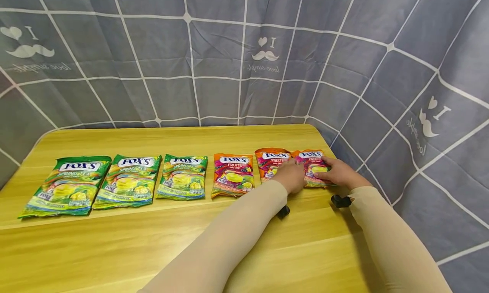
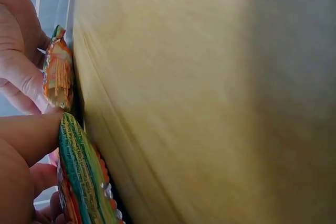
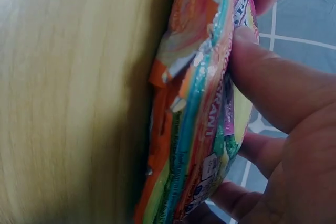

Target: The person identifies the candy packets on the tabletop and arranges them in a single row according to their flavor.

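Three orange-red Fox's Fruits candy bags lie flat in the right half of the row: one on the left (image 1: 233,174), a middle one (image 1: 267,161) and one at the far right (image 1: 311,159). My left hand (image 1: 291,176) reaches over the middle bag's right side, its fingers at the left edge of the far-right bag. My right hand (image 1: 341,173) rests on that bag's right side. The right wrist view shows the right thumb (image 3: 273,80) against the bag's printed face (image 3: 210,98), other fingers partly hidden behind it.
Three green Fox's Spring Tea bags lie to the left: the outermost (image 1: 68,187), the second (image 1: 127,182) and the third (image 1: 181,178). They sit on a yellow wooden table (image 1: 153,242). A grey checked curtain (image 1: 217,51) hangs behind and along the right edge.
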The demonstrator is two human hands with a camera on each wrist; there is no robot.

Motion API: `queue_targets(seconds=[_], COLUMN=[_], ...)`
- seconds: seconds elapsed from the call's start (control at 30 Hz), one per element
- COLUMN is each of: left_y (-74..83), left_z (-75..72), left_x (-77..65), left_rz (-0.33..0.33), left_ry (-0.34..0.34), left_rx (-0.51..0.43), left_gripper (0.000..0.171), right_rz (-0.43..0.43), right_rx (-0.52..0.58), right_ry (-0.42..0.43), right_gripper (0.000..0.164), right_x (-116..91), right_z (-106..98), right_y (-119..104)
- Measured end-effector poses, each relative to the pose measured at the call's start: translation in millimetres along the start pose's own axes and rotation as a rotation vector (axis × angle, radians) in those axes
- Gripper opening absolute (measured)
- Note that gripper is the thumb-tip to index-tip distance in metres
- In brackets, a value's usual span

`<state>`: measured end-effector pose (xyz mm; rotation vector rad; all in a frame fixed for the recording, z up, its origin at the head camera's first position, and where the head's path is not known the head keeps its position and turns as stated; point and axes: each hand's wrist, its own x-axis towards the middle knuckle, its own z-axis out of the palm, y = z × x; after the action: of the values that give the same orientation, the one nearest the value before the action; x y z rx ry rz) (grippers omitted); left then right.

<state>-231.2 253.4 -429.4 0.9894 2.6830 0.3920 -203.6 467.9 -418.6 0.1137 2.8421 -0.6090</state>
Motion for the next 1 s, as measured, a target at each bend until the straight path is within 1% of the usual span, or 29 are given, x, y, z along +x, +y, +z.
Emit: queue_targets(seconds=[0.1,0.23,0.3,0.47,0.67,1.0], left_y=[0.7,2.0,2.6,3.5,3.8,6.4], left_z=[1.0,4.2,4.8,2.3,2.1,0.4], left_x=[0.5,0.9,0.7,-1.8,-5.2,-6.0], left_rz=[-0.014,-0.031,-0.039,-0.048,-0.056,-0.077], left_ry=[0.002,0.021,0.018,0.006,0.008,0.008], left_rx=[0.018,0.035,0.037,0.016,0.019,-0.003], left_gripper=[0.065,0.064,0.064,0.063,0.066,0.064], right_rz=[0.006,0.02,0.033,0.052,0.069,0.09], right_rx=[-0.009,-0.022,-0.028,-0.052,-0.08,-0.15], right_ry=[-0.009,-0.005,-0.002,-0.007,-0.03,-0.048], right_gripper=[0.09,0.087,0.086,0.084,0.083,0.083], right_x=[0.1,1.1,1.4,0.9,-0.1,2.4], right_z=[0.1,1.9,2.4,0.4,-1.9,-5.3], right_y=[-0.1,2.7,3.4,0.4,-4.9,-9.2])
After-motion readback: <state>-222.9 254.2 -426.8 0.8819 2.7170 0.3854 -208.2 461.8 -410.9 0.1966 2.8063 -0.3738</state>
